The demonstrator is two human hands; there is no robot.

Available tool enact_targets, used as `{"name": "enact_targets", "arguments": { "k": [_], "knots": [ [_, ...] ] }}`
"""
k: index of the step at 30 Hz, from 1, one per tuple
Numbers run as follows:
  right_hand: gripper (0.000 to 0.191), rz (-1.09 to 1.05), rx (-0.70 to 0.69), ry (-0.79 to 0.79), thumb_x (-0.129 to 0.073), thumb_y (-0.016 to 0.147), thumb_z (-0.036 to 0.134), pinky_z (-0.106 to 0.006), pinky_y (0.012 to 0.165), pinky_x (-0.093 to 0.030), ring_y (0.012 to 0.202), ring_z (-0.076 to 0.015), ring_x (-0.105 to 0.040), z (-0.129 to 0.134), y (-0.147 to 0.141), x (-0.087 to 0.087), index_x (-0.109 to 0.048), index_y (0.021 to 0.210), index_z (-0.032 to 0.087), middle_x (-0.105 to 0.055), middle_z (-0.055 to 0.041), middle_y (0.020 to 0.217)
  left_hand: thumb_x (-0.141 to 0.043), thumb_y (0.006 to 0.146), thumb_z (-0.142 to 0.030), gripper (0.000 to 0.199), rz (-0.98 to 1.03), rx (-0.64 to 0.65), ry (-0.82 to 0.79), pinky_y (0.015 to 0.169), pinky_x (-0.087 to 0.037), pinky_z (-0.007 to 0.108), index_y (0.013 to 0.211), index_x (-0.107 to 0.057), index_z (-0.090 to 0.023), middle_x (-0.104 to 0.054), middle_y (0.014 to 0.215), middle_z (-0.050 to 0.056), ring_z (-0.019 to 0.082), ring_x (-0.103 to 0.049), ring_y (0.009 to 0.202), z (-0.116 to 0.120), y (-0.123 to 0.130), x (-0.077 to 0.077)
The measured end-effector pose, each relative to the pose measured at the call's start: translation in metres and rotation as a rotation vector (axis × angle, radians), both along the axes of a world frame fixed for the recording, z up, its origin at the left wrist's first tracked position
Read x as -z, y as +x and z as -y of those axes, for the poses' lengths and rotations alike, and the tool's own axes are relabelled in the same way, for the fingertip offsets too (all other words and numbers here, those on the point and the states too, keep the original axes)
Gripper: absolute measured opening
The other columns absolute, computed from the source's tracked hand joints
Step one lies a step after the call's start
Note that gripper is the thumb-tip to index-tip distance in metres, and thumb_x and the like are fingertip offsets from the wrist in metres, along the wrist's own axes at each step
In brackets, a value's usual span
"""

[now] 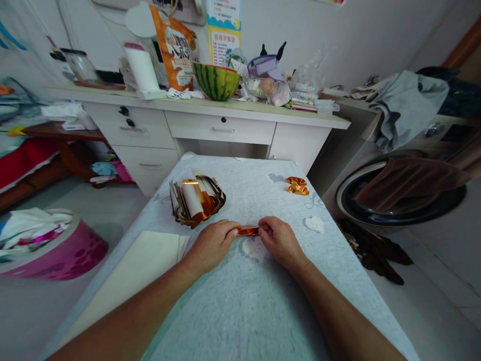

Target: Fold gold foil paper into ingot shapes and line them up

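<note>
A narrow folded strip of shiny copper-gold foil paper (248,231) stretches between my two hands, just above the cloth-covered table. My left hand (216,243) pinches its left end with thumb and fingers. At the right end, my right hand (280,243) grips it the same way. Beyond my left hand sits a bundle of curled foil paper sheets (193,200), white on one side and gold on the other. Two folded gold foil pieces (296,185) lie at the table's far right. A stack of pale paper (143,271) is partly covered by my left forearm.
A patterned light-blue cloth (240,311) covers the table. Behind it, a white desk (221,128) bears a watermelon half (216,82), an orange snack bag (176,50) and a paper roll (142,67). A pink bin (71,250) stands left; a washing machine (361,145) stands right.
</note>
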State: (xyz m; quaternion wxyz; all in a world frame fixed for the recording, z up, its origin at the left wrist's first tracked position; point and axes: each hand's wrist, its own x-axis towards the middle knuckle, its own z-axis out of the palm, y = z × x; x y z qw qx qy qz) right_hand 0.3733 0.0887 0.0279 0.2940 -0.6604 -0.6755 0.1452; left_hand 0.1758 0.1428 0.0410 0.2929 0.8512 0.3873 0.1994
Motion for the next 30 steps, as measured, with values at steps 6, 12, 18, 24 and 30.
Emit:
{"name": "enact_targets", "arguments": {
  "k": [6, 12, 18, 24, 30],
  "knots": [
    [0.019, -0.026, 0.033, -0.060, -0.047, 0.089, 0.025, -0.024, 0.061, -0.039, 0.063, -0.0143, -0.058, 0.002, -0.001, -0.004, -0.066, 0.090, 0.020, -0.068, -0.0019, 0.073, -0.040, 0.092, -0.023, 0.031, -0.041, -0.027, 0.041, 0.089, -0.045, 0.031, 0.109, -0.067, -0.020, -0.071, 0.107, 0.005, 0.020, -0.063, 0.100, 0.001, 0.001, 0.003],
    [0.020, -0.035, 0.021, -0.055, -0.046, 0.090, 0.024, -0.024, 0.067, -0.042, 0.068, -0.0152, -0.062, 0.002, -0.003, -0.004, -0.066, 0.090, 0.020, -0.070, -0.0024, 0.076, -0.040, 0.091, -0.020, 0.033, -0.088, -0.049, 0.092, 0.089, -0.046, 0.032, 0.108, -0.067, -0.017, -0.071, 0.105, 0.007, 0.020, -0.064, 0.099, 0.003, 0.003, 0.004],
    [0.019, -0.034, -0.006, -0.048, -0.046, 0.090, 0.023, -0.023, 0.064, -0.041, 0.065, -0.0146, -0.061, 0.004, -0.008, -0.005, -0.065, 0.095, 0.020, -0.069, -0.0019, 0.074, -0.040, 0.091, -0.020, 0.032, -0.135, -0.095, 0.141, 0.089, -0.048, 0.032, 0.110, -0.066, -0.019, -0.071, 0.108, 0.006, 0.020, -0.065, 0.099, 0.003, 0.004, 0.007],
    [0.018, -0.002, -0.033, -0.035, -0.046, 0.089, 0.022, -0.023, 0.063, -0.039, 0.062, -0.0146, -0.059, 0.006, -0.012, -0.006, -0.062, 0.098, 0.020, -0.066, -0.0005, 0.070, -0.038, 0.093, -0.020, 0.034, -0.193, -0.111, 0.144, 0.086, -0.049, 0.033, 0.113, -0.065, -0.020, -0.072, 0.107, 0.007, 0.020, -0.067, 0.096, 0.004, 0.002, 0.008],
    [0.017, -0.024, -0.056, -0.043, -0.044, 0.089, 0.021, -0.023, 0.062, -0.038, 0.063, -0.0142, -0.059, 0.009, -0.012, -0.006, -0.059, 0.098, 0.020, -0.065, -0.0003, 0.071, -0.039, 0.093, -0.020, 0.032, -0.206, -0.115, 0.152, 0.085, -0.048, 0.031, 0.113, -0.064, -0.021, -0.073, 0.103, 0.007, 0.020, -0.067, 0.094, 0.005, 0.002, 0.006]
  ]
}}
